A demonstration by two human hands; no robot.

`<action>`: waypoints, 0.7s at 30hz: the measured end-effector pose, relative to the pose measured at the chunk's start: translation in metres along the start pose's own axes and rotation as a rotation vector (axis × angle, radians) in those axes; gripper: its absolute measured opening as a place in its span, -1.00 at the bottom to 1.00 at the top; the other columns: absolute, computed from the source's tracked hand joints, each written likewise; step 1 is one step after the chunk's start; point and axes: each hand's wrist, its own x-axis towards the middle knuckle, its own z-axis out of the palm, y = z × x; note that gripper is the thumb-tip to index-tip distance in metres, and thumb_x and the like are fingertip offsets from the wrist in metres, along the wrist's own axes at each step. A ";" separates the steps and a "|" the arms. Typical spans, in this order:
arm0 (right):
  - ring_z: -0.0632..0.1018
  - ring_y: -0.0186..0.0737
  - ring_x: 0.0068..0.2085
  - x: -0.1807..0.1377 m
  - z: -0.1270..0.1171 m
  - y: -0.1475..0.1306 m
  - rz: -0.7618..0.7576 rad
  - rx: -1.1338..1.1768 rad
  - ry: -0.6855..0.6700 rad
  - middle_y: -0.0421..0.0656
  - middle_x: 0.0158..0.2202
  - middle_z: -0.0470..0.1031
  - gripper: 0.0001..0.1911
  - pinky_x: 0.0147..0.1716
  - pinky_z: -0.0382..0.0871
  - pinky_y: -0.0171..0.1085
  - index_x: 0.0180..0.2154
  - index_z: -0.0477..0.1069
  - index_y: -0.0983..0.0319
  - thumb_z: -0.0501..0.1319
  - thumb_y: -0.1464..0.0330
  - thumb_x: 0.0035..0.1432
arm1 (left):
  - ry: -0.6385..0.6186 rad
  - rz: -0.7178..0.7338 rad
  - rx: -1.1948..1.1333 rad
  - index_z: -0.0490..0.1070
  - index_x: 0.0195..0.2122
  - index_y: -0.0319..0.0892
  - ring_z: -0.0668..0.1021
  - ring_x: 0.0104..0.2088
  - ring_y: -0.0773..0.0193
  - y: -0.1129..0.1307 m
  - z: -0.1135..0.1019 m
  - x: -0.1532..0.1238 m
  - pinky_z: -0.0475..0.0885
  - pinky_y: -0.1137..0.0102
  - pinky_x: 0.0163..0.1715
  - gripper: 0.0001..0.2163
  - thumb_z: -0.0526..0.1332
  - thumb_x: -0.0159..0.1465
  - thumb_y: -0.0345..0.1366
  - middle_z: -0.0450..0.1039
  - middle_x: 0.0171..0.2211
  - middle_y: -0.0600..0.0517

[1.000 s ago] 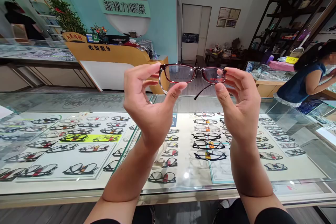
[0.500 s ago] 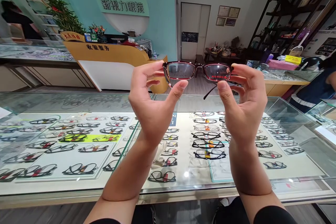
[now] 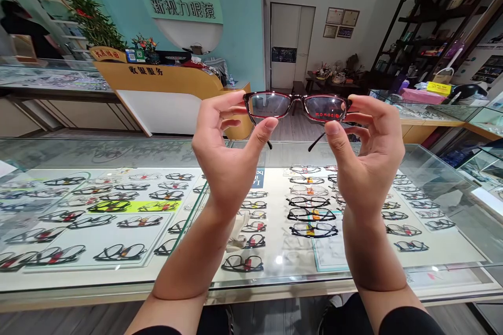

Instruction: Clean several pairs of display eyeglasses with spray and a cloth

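I hold a pair of dark red rectangular glasses (image 3: pixel 296 106) up in front of me, above the glass display counter (image 3: pixel 118 154). My left hand (image 3: pixel 228 154) pinches the left end of the frame between thumb and fingers. My right hand (image 3: pixel 363 157) pinches the right end the same way. Both temple arms hang down behind the lenses. The right lens carries a red printed label.
Under the counter glass lie several rows of glasses frames (image 3: pixel 310 214) on white trays. A yellow service desk (image 3: pixel 165 84) with a plant stands at the back left. Dark shelving (image 3: pixel 436 26) and another glass counter (image 3: pixel 463 120) are on the right.
The glasses and both hands shifted slightly to the right, and the left temple arm has swung down into view. The person in blue at the right counter has left the view.
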 end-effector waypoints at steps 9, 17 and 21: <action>0.64 0.01 0.05 -0.001 0.001 -0.001 -0.003 0.011 0.017 -0.10 0.09 0.57 -0.62 0.03 0.64 0.09 0.17 0.53 -0.04 0.43 0.09 0.39 | -0.053 -0.035 -0.036 0.57 0.07 0.09 0.74 0.00 -0.02 -0.001 -0.003 0.002 0.66 0.05 -0.06 -0.49 0.50 0.29 0.27 0.69 0.01 -0.07; 0.65 0.03 0.10 0.001 -0.002 0.004 0.039 0.028 -0.047 -0.08 0.14 0.59 -0.60 0.07 0.66 0.11 0.19 0.52 -0.02 0.40 0.05 0.41 | -0.015 0.013 0.026 0.55 0.08 0.10 0.73 0.00 -0.02 -0.002 -0.003 0.002 0.65 0.06 -0.06 -0.47 0.53 0.26 0.28 0.67 -0.02 -0.03; 0.68 -0.01 0.09 0.002 -0.003 0.005 0.048 0.026 -0.085 -0.09 0.15 0.62 -0.62 0.03 0.68 0.06 0.19 0.52 0.01 0.39 0.06 0.44 | 0.014 0.061 0.076 0.55 0.08 0.10 0.72 0.00 -0.03 0.000 -0.004 0.001 0.64 0.06 -0.05 -0.46 0.53 0.24 0.27 0.65 -0.04 -0.02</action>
